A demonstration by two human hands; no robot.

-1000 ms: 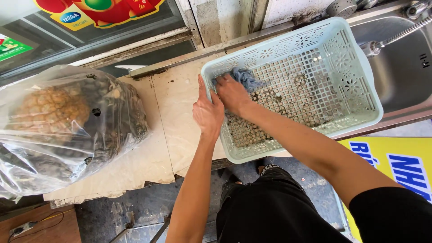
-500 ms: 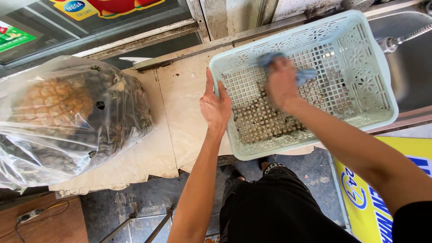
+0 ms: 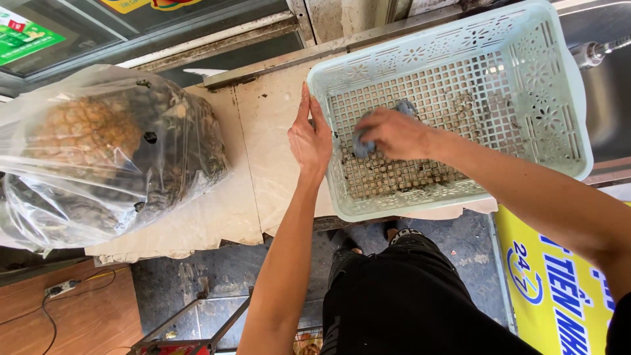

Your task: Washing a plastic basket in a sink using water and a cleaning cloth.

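Observation:
A pale green perforated plastic basket (image 3: 559,98) lies on a worn counter, its floor dirty. My right hand (image 3: 394,135) is inside it, closed on a blue-grey cloth (image 3: 363,146) pressed against the basket floor near the left side. My left hand (image 3: 310,141) rests flat against the basket's left outer wall, fingers pointing away from me, bracing it.
A big clear plastic bag of pineapples (image 3: 98,151) lies on the left of the counter (image 3: 263,138). A steel sink with a tap (image 3: 595,52) sits at the right. A yellow sign (image 3: 559,289) hangs below the counter; a metal frame (image 3: 190,329) stands on the floor.
My right hand with the cloth swept from the basket's left side to its far middle, then came back toward the left and nearer part of the floor. The left hand stayed on the wall.

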